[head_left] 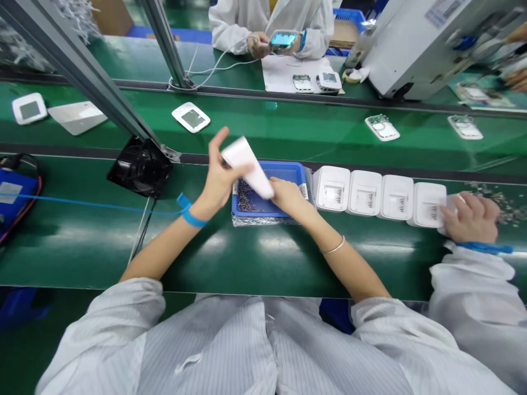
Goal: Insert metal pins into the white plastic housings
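A white plastic housing is tilted over a blue tray that holds small metal screws. My left hand, with a blue wrist strap, grips the housing's upper left side between thumb and fingers. At the lower right end of the housing is my right hand, its fingers closed and partly hidden; what they hold, if anything, cannot be made out. Right of the tray stand several white housings in a row, with small metal parts inside.
A co-worker's hand rests at the row's right end. Behind, a green conveyor carries white devices. A black fan-like unit and slanted metal post stand left. Another person holds a lit device across.
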The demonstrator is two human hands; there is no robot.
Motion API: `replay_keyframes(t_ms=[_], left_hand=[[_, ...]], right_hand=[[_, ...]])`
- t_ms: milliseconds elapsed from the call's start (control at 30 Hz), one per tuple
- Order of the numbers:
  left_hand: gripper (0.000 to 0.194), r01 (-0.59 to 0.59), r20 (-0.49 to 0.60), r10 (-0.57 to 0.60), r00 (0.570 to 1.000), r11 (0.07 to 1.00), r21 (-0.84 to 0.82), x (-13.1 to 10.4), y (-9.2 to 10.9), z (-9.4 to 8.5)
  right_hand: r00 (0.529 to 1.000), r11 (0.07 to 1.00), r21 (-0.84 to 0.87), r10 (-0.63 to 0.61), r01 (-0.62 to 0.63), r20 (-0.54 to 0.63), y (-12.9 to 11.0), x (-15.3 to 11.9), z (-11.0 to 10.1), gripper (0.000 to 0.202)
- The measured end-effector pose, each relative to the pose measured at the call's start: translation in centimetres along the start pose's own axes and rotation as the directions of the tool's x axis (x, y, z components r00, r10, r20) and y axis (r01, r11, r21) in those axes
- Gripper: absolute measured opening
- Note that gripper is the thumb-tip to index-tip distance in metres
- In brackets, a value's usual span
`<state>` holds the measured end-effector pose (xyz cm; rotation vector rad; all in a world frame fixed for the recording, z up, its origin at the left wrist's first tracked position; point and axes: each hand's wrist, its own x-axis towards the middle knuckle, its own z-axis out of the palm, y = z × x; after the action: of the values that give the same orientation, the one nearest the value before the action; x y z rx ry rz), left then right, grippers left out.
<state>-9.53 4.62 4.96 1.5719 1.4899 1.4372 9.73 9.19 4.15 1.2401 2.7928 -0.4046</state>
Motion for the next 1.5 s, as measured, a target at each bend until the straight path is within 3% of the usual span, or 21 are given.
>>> replay_keyframes(t_ms=[33, 100, 167, 233, 300, 433, 500, 567, 633, 700, 767, 900, 1067, 1333, 1500], left_hand=[[0.094, 0.029, -0.173, -0.016, 0.985, 0.997, 0.076, 2.3, -1.4, 0.2], [0.095, 0.114, -0.440, -0.012, 0.898, 0.972, 0.205, 6.7, -4.1, 1.0], [0.091, 0.299, -0.570, -0.129, 0.812, 0.929, 0.217, 10.2, -6.3, 2.0], [0.086, 0.449, -0.600, -0.271, 0.753, 0.877, 0.168, 12.5, -7.8, 3.0], [0.090, 0.502, -0.564, -0.353, 0.747, 0.855, 0.129, 13.6, -8.5, 3.7], [0.107, 0.408, -0.464, -0.296, 0.835, 0.899, 0.161, 11.6, -7.8, 3.8], [0.101, 0.221, -0.366, -0.127, 0.922, 0.948, 0.227, 9.0, -6.5, 3.1], [0.073, -0.015, -0.138, 0.045, 0.989, 0.977, 0.213, 6.0, -4.9, 2.3], [0.044, -0.150, 0.169, 0.129, 0.977, 0.982, 0.117, 3.3, -3.4, 1.6], [0.039, -0.158, 0.420, 0.119, 0.900, 0.986, 0.059, 1.3, -2.6, 1.3], [0.039, -0.139, 0.536, 0.101, 0.838, 0.990, 0.031, 0.2, -2.6, 1.7], [0.034, -0.106, 0.543, 0.095, 0.834, 0.994, -0.010, 0.2, -4.0, 2.8], [0.011, -0.360, 0.605, 0.207, 0.769, 0.922, 0.143, 1.1, -5.2, 2.7], [0.023, -0.401, 0.531, 0.251, 0.810, 0.896, 0.188, 0.4, -5.1, 3.2], [0.028, -0.321, 0.424, 0.243, 0.872, 0.939, 0.123, 0.3, -4.9, 3.0]], right_hand=[[1.000, 1.000, 0.011, 0.001, 0.000, -0.017, -0.2, 0.1, 0.2, 0.030], [0.999, 1.000, 0.028, 0.008, -0.006, -0.044, -0.5, 0.3, 0.6, 0.030], [0.998, 0.999, 0.024, 0.026, -0.025, -0.056, -0.8, 0.4, 1.1, 0.029], [0.997, 0.999, 0.001, 0.040, -0.040, -0.060, -1.1, 0.4, 1.4, 0.028], [0.998, 0.999, -0.029, 0.020, -0.022, -0.061, -1.5, 0.6, 1.4, 0.029], [1.000, 0.996, -0.092, 0.012, -0.013, -0.015, -3.0, 0.7, 0.7, 0.033], [0.999, 0.994, -0.098, 0.048, -0.048, -0.003, -3.7, 0.4, 0.1, 0.034], [0.997, 0.993, -0.086, 0.073, -0.075, -0.025, -3.9, -0.3, -0.5, 0.034], [0.993, 0.993, -0.066, 0.088, -0.093, -0.074, -3.5, -1.4, -0.9, 0.033], [0.987, 0.994, -0.031, 0.105, -0.109, -0.120, -2.8, -2.3, -0.9, 0.031], [0.984, 0.993, 0.029, 0.118, -0.115, -0.133, -2.0, -3.1, -0.7, 0.028], [0.982, 0.984, 0.148, 0.123, -0.101, -0.143, -1.0, -3.7, 0.2, 0.025], [0.973, 0.953, 0.277, 0.168, -0.119, -0.161, 0.4, -4.1, 0.6, 0.018], [0.955, 0.922, 0.351, 0.239, -0.166, -0.175, 2.1, -6.0, 0.5, 0.012], [0.884, 0.875, 0.452, 0.339, -0.172, -0.321, 4.2, -8.2, 0.4, 0.007]])
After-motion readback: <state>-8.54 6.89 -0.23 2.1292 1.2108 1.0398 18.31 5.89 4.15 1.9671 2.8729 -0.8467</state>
